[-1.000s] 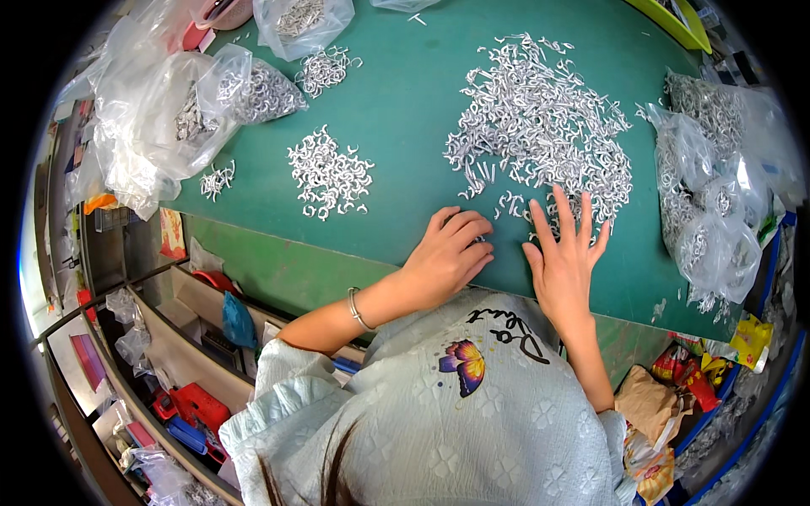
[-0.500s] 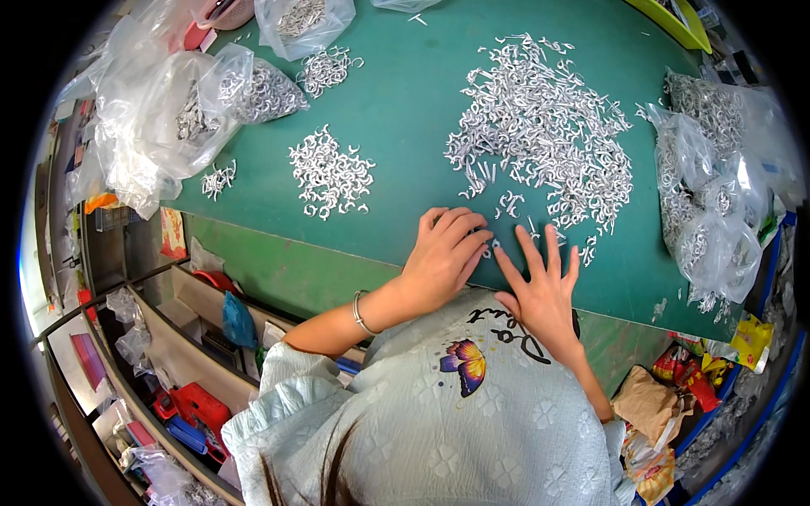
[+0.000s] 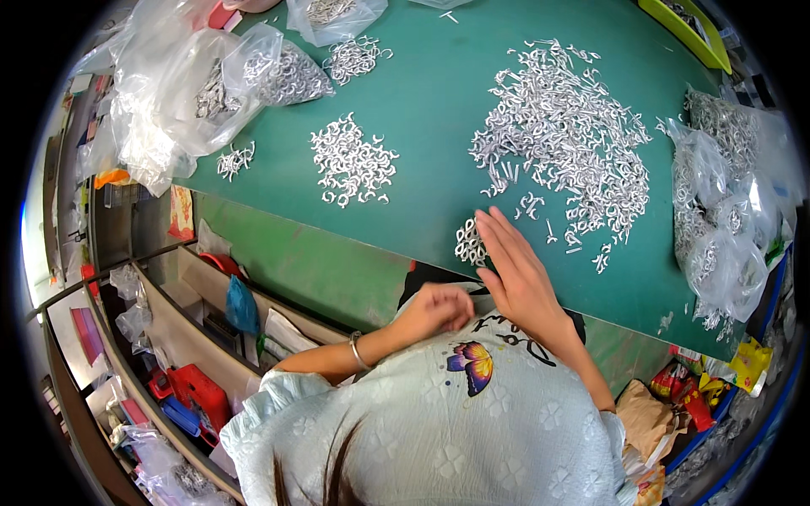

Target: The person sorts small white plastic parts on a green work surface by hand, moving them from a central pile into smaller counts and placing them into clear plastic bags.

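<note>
Close to the table's near edge lies a small cluster of looped silver metal pieces (image 3: 469, 243). My right hand (image 3: 521, 274) rests on edge along its right side, fingers stretched out and held together. My left hand (image 3: 436, 310) is drawn back off the table in front of my shirt, its fingers curled in and slightly blurred; whatever may be inside them is hidden. A large heap of curved silver metal pieces (image 3: 565, 135) spreads beyond my right hand, with a few loose ones (image 3: 530, 205) between. Farther left is a smaller pile of hook-shaped pieces (image 3: 350, 160).
Clear bags of metal parts lie at the left (image 3: 283, 72) and right (image 3: 717, 211) of the green table (image 3: 422, 160). A yellow-green tray (image 3: 704, 42) stands far right. Below left are open drawers (image 3: 202, 312); a brown paper bag (image 3: 650, 413) sits lower right.
My left hand has pulled back from the table toward my body. My right hand's spread fingers have come together and turned beside the cluster, now uncovered. The whole view has shifted slightly.
</note>
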`<act>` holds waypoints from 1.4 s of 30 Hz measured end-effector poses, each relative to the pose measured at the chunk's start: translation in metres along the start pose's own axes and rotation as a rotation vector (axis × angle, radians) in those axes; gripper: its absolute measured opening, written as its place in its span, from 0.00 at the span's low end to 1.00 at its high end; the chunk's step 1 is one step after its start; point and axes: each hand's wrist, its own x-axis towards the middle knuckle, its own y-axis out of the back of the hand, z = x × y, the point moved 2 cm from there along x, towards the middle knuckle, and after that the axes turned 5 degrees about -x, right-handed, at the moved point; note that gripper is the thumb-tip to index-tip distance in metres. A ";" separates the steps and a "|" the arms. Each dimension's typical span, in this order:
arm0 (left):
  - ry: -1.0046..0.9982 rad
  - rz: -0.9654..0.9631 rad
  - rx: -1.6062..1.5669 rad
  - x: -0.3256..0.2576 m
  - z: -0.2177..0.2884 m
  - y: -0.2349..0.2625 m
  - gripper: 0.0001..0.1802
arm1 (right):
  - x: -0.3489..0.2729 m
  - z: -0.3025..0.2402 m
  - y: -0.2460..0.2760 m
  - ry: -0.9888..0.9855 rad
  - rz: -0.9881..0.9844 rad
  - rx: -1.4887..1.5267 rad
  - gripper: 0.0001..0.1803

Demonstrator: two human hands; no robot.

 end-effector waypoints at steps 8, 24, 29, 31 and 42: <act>0.378 -0.241 -0.998 0.033 -0.026 0.015 0.31 | 0.001 0.005 -0.021 0.165 -0.212 -0.276 0.32; 0.512 0.206 -0.470 0.069 -0.057 0.012 0.13 | -0.032 0.003 -0.007 0.285 0.189 0.248 0.11; 0.513 0.124 -0.244 0.028 -0.015 0.015 0.25 | -0.039 0.015 0.023 -0.065 0.499 0.234 0.08; 0.533 0.080 -0.283 0.005 0.008 0.014 0.27 | -0.046 0.026 0.026 -0.139 0.541 0.246 0.08; 0.141 0.203 -0.474 0.029 0.092 -0.008 0.15 | -0.031 0.030 0.044 -0.196 0.598 0.256 0.08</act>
